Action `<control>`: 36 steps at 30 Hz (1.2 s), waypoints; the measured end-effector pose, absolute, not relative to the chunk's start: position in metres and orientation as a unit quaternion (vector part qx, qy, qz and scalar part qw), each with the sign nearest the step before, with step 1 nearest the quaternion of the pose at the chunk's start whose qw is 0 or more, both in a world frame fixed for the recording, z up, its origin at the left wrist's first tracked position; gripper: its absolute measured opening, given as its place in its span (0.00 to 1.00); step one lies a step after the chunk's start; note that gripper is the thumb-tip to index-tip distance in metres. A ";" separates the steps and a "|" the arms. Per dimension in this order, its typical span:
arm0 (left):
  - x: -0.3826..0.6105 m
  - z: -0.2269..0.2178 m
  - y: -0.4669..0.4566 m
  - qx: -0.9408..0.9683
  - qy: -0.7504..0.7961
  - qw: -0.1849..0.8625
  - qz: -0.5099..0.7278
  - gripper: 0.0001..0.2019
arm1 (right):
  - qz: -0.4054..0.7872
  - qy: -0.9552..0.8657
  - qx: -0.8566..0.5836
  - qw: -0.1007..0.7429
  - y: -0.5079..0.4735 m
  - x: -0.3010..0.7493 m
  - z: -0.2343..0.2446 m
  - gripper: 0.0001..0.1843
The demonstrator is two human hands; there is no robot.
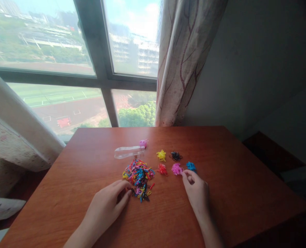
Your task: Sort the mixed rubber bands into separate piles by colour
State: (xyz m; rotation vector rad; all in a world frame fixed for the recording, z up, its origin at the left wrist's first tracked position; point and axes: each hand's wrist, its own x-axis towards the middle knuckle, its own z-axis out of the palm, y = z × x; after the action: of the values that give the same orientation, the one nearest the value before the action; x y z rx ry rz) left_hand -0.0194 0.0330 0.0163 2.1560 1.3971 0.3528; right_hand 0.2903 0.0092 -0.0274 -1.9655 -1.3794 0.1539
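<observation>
A mixed heap of small coloured rubber bands [138, 173] lies in the middle of the wooden table, with a looser part spilling toward me. My left hand [111, 199] is at the heap's near left edge, thumb and index finger closing on a black rubber band [133, 192]. Over to the right, my right hand [196, 187] pinches a pink band at the edge of the pink pile [177, 169]. Close by are a blue pile [191, 166], partly behind that hand, a red pile [162, 169], a yellow pile [161, 155] and a black pile [176, 156].
Behind the heap, a clear plastic bottle-like container [128, 152] lies on its side, with a purple piece [143, 143] by its right end. The wooden table [91, 148] reaches to a window [108, 82] with curtains [183, 62] on both sides.
</observation>
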 end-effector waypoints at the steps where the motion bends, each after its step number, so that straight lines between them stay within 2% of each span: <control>1: -0.019 0.017 0.033 0.800 0.519 0.271 0.133 0.10 | 0.056 -0.534 -0.762 0.363 0.008 0.290 -0.026 0.26; 7: -0.018 0.019 0.033 0.801 0.517 0.268 0.143 0.10 | 0.078 -0.585 -0.713 0.379 0.003 0.266 -0.016 0.20; 16: -0.016 0.022 0.031 0.803 0.517 0.263 0.135 0.09 | 0.141 -0.696 -0.637 0.302 0.002 0.212 -0.014 0.09; 24: -0.009 0.021 0.029 0.811 0.508 0.264 0.126 0.07 | 0.107 -0.708 -0.638 0.282 -0.002 0.201 -0.015 0.08; 36: -0.011 0.020 0.028 0.807 0.496 0.287 0.147 0.09 | 0.120 -0.713 -0.627 0.288 -0.003 0.203 -0.014 0.08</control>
State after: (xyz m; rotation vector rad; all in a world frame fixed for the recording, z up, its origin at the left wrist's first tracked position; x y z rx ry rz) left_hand -0.0106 0.0285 0.0198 2.1557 1.3241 0.3919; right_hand 0.2029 -0.0031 -0.0137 -1.6753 -1.9041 0.3217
